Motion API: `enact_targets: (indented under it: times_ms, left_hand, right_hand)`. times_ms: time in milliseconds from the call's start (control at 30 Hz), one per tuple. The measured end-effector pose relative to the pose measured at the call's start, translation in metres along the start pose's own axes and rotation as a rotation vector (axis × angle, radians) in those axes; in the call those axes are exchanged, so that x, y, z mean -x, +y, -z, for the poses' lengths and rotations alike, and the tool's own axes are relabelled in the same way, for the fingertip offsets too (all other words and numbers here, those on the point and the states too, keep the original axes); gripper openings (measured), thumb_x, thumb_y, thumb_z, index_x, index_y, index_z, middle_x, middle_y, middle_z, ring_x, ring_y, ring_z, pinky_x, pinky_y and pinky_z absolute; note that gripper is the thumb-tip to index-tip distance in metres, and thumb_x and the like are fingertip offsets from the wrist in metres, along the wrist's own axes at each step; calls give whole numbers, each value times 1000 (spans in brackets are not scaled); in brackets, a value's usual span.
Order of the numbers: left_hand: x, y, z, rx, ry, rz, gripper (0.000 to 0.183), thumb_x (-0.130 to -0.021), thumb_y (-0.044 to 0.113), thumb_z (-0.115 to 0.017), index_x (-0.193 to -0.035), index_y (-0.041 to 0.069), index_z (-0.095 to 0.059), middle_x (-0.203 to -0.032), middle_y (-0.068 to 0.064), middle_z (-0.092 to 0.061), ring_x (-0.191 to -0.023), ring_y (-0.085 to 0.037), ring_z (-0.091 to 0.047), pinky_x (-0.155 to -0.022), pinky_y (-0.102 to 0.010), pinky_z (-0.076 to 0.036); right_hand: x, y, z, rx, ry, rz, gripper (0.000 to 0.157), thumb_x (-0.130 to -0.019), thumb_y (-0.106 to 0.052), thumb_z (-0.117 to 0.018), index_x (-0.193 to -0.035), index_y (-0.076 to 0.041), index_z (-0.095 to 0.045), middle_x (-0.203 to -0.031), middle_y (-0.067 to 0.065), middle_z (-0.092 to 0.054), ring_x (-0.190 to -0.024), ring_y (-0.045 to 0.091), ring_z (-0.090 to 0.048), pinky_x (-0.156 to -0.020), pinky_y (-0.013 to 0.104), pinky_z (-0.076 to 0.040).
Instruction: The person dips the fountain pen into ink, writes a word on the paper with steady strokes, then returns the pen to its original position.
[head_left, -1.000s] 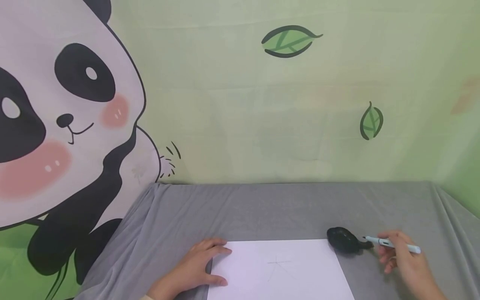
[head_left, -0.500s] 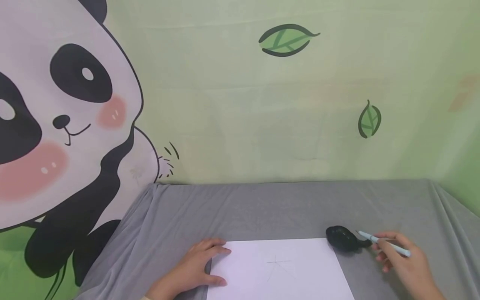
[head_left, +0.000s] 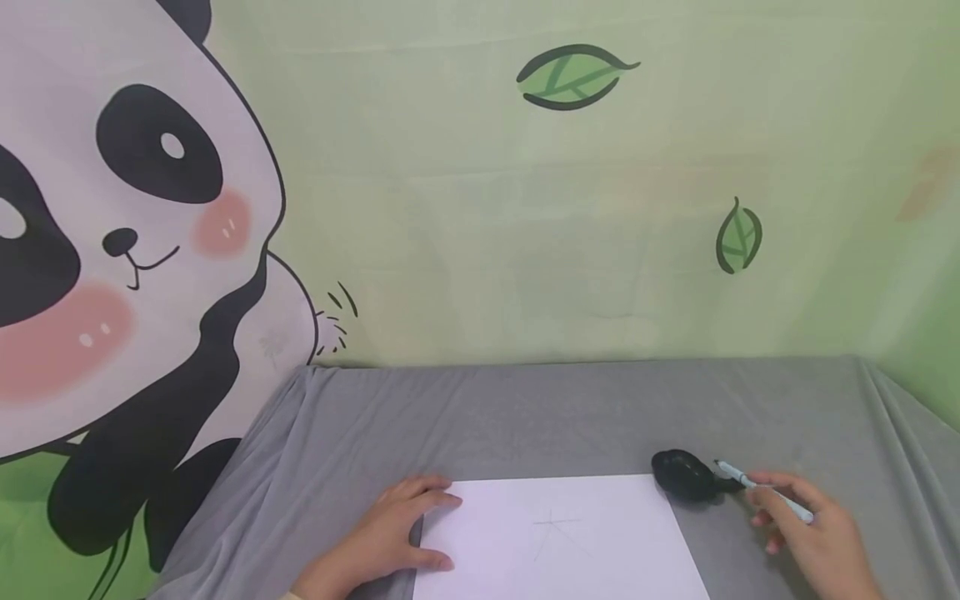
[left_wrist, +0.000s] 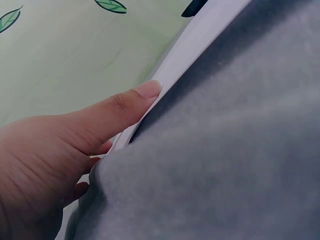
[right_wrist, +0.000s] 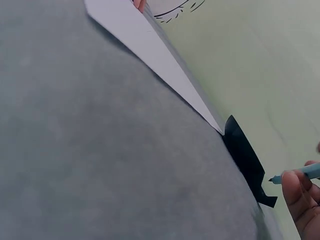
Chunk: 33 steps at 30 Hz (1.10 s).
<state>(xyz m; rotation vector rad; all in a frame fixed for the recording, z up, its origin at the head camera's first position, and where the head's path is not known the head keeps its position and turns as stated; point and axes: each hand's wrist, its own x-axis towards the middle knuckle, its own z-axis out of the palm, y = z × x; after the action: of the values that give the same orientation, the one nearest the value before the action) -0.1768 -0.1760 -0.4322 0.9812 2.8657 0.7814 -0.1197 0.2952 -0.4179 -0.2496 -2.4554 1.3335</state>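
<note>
A white sheet of paper (head_left: 495,550) lies on the grey cloth, with a few thin pencil-like strokes crossing near its middle. My left hand (head_left: 393,533) rests with spread fingers at its left edge; in the left wrist view the thumb (left_wrist: 148,90) lies along the paper's edge. My right hand (head_left: 810,529) holds a slim light blue pen (head_left: 797,507) between thumb and fingers, its dark tip pointing left. Just behind the paper's far right corner sits a glossy black rounded object (head_left: 684,477) with a narrow neck; the pen tip is close to that neck. Whether they touch I cannot tell.
Grey cloth (head_left: 525,421) covers the table and hangs in folds at both sides. Behind it stands a pale green backdrop (head_left: 465,208) printed with a panda (head_left: 247,333) and leaves.
My right hand has shifted slightly left, bringing the pen tip nearer the black object, and the pen has turned a little in its fingers. The left hand and paper stay in place.
</note>
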Motion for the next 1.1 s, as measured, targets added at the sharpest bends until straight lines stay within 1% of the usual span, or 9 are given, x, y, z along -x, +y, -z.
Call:
enact_targets:
  times_ms: [133, 367, 467, 600, 733, 800, 933, 1033, 1100]
  left_hand:
    - [0, 1, 1, 8, -1, 2, 64, -72, 55, -75, -126, 23, -60, -136, -4, -54, -124, -29, -50, -99, -57, -37]
    - [1, 3, 2, 9, 6, -1, 63, -72, 54, -75, -125, 22, -60, -135, -4, -54, -124, -30, -50, -99, -57, -37]
    - [1, 3, 2, 8, 10, -5, 63, -72, 54, -76, -125, 22, -60, -135, -4, -54, -124, -30, -50, -99, -57, -37]
    - [1, 2, 1, 8, 9, -3, 63, -73, 54, -75, -125, 23, -60, -136, -4, -54, -124, -30, -50, -99, -57, -37]
    - [1, 3, 2, 12, 2, -1, 63, -73, 54, -75, -126, 22, -60, -136, -4, -54, -125, -30, -50, -99, -57, -37]
    - [1, 3, 3, 12, -1, 1, 63, -73, 54, -75, -126, 23, -60, -136, -4, -54, -125, -30, -49, -99, -57, -37]
    - [1, 3, 2, 7, 0, -1, 63, -73, 54, -75, -126, 23, -60, -136, -4, -54, -125, -30, -49, -99, -57, -37]
    - [1, 2, 1, 5, 1, -3, 63, -73, 54, -75, -126, 23, -60, -136, -4, -54, -125, -30, -49, -99, -57, -36]
    - [1, 2, 1, 8, -2, 1, 64, -73, 54, -75, -126, 22, -60, -136, -4, -53, -125, -30, -49, -100, -57, -36]
  right_hand:
    - [2, 1, -1, -43, -1, 5, 28, -99, -30, -52, -109, -8, -67, -75, -23, -67, -55, 11, -61, -50, 26, -48]
    - [4, 3, 0, 69, -57, -70, 39, -101, -37, -47, -118, -4, -62, -76, -20, -67, -53, 14, -60, -54, 25, -47]
    - [4, 4, 0, 72, -87, -110, 42, -101, -37, -45, -122, -3, -59, -78, -18, -68, -56, 13, -61, -53, 27, -49]
    - [5, 7, 1, 53, -106, -122, 42, -101, -35, -46, -124, -2, -56, -79, -21, -67, -59, 10, -62, -52, 30, -52]
    - [7, 9, 0, 37, -102, -114, 36, -100, -30, -49, -123, -2, -55, -77, -24, -64, -59, 7, -61, -51, 29, -51]
    - [8, 9, 0, 38, -105, -130, 37, -100, -28, -50, -125, -1, -54, -77, -22, -64, -59, 6, -61, -51, 29, -51]
    - [7, 6, 2, 58, -144, -207, 46, -99, -28, -48, -133, 3, -47, -81, -13, -67, -62, 5, -61, -54, 28, -52]
    - [6, 5, 3, 88, -165, -244, 48, -99, -30, -49, -134, 2, -46, -83, -8, -69, -63, 4, -60, -55, 28, -52]
    - [6, 5, 4, 120, -178, -249, 48, -98, -28, -50, -135, 2, -46, -84, -6, -70, -63, 4, -59, -54, 27, -51]
